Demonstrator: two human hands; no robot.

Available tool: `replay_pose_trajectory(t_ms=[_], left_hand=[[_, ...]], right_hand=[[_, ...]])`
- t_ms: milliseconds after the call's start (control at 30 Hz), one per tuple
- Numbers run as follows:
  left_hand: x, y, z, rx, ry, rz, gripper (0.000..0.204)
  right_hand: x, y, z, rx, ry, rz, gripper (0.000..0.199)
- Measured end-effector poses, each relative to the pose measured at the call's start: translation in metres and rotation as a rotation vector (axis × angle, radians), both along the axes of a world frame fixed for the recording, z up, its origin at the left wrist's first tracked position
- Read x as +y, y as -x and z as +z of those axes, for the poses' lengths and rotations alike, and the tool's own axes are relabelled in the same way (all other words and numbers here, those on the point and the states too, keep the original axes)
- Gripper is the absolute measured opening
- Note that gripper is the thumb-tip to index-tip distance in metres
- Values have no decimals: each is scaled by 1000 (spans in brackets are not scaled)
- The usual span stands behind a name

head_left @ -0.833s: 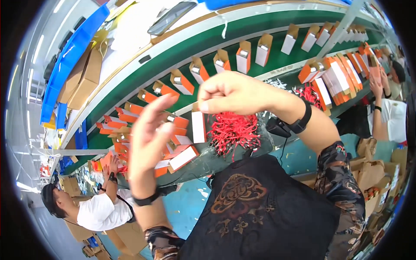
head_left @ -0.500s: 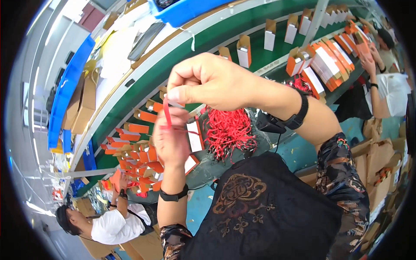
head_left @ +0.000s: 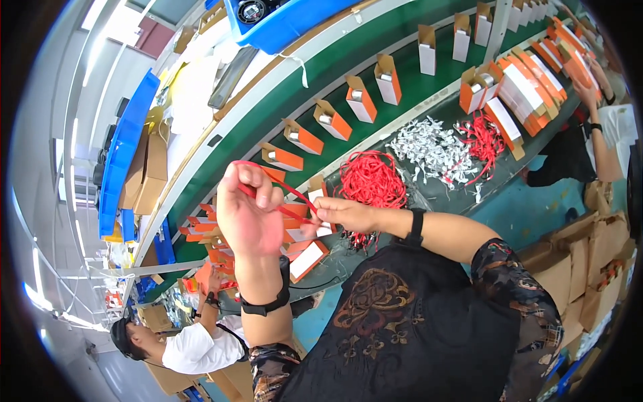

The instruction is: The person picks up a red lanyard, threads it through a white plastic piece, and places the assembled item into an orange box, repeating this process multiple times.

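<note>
A thin red strap stretches between my two hands above the workbench. My left hand is raised with its fingers curled round one end, the strap looped over them. Lower and to the right, my right hand pinches the other end between thumb and fingers. Just beyond the right hand lies a heap of red straps with dark ends. White straps or cords are heaped farther right, beside a smaller red heap. Orange-and-white boxes stand behind and under my hands, partly hidden.
Open orange-and-white boxes stand spaced along a green conveyor. More boxes are packed together at the right. A blue bin sits on the far shelf. Co-workers are at the lower left and right.
My right hand has come down and to the right from above my left hand. My left hand has risen a little, and the strap now spans both hands. The view has shifted, showing the white heap.
</note>
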State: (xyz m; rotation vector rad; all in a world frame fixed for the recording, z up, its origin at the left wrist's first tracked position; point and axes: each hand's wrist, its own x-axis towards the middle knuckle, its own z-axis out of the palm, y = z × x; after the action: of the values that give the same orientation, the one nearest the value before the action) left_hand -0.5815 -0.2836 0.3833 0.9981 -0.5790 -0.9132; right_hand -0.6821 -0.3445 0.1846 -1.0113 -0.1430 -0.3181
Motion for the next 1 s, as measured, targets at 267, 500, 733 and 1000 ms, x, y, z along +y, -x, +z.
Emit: replay_pose_trajectory(t_ms=[267, 500, 733, 1000], left_hand=[[29, -56, -143, 437, 23, 556, 18], [22, 4, -263, 867, 63, -322, 33], [28, 14, -280, 735, 122, -389, 34], [16, 28, -256, 1186, -141, -335, 51]], right_hand=[[-24, 43, 62, 330, 411, -409, 23], [0, 26, 83, -19, 901, -770, 14], [15, 17, 4, 51, 1043, -812, 23], [-2, 39, -20, 392, 1610, -844, 22]])
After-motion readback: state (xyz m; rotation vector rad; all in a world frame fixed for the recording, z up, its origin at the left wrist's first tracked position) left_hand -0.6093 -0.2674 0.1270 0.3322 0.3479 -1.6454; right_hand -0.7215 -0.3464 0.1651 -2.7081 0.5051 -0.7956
